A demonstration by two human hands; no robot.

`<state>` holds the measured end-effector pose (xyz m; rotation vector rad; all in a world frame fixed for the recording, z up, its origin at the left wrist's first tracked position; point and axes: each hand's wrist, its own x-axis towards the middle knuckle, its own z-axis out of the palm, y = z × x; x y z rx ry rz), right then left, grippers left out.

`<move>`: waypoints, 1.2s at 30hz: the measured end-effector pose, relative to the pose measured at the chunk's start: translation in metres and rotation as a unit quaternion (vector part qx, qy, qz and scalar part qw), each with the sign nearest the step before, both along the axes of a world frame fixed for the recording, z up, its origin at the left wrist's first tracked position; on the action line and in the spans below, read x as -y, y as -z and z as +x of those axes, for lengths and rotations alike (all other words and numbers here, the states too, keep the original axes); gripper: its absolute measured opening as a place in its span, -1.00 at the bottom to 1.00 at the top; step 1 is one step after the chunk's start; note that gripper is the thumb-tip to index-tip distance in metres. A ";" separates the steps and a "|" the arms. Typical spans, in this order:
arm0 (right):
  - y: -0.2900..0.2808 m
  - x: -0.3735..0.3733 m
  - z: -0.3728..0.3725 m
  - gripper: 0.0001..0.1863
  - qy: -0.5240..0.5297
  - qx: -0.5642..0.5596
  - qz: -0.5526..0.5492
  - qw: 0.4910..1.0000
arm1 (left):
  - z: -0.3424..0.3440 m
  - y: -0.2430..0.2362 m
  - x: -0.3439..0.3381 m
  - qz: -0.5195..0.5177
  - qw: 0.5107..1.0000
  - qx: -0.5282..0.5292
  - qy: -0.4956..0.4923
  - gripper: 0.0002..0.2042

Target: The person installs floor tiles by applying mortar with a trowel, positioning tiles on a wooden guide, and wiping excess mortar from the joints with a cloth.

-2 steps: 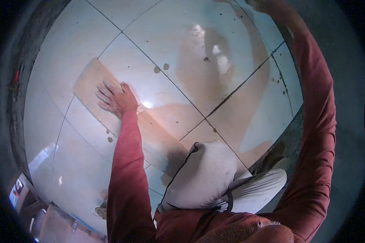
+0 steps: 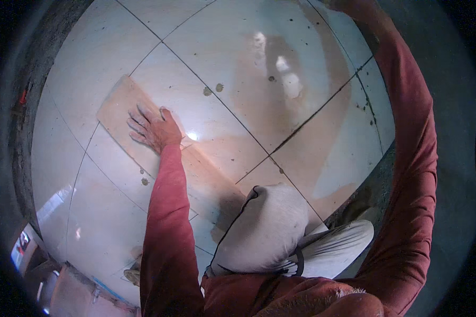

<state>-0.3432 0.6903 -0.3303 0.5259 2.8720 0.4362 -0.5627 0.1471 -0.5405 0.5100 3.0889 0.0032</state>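
My left hand (image 2: 154, 128) lies flat on the glossy, pale tiled floor (image 2: 206, 31), its fingers spread and its palm down. Nothing shows in it. Around this hand and along the forearm, a pinkish-orange shadow falls across the tiles. At the top right, my right hand (image 2: 357, 7) reaches far forward, and the picture's upper rim cuts it off. Its fingers are mostly out of sight, so whether it holds anything is unclear. Dark joint lines (image 2: 243, 129) run between the tiles.
My bent leg in light grey trousers (image 2: 264, 227) rests on the floor. Dried mortar-like spots (image 2: 207, 91) dot the tiles. A rough dark edge (image 2: 24, 158) borders the floor at left, with a small red object (image 2: 23, 97) there. Bare grey ground (image 2: 455, 158) lies at right.
The view has shifted very slightly. My right hand sits a little farther into the upper rim, while my left hand stays flat in place.
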 end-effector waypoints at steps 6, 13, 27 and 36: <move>0.005 0.008 -0.133 -0.60 0.021 0.045 -0.020 0.999 | -0.003 0.000 0.010 0.003 1.000 -0.006 -0.005 -0.25; -0.004 0.018 -0.180 -0.62 -0.009 0.054 0.022 0.998 | -0.005 -0.013 0.009 0.013 1.000 0.016 -0.010 -0.27; 0.096 -0.018 -0.113 -0.54 -0.032 -0.008 -0.029 0.999 | -0.002 -0.012 0.006 0.000 1.000 0.001 0.003 -0.27; 0.010 0.006 -0.214 -0.66 -0.023 0.059 0.030 0.998 | -0.005 -0.012 0.004 0.028 1.000 0.011 -0.002 -0.27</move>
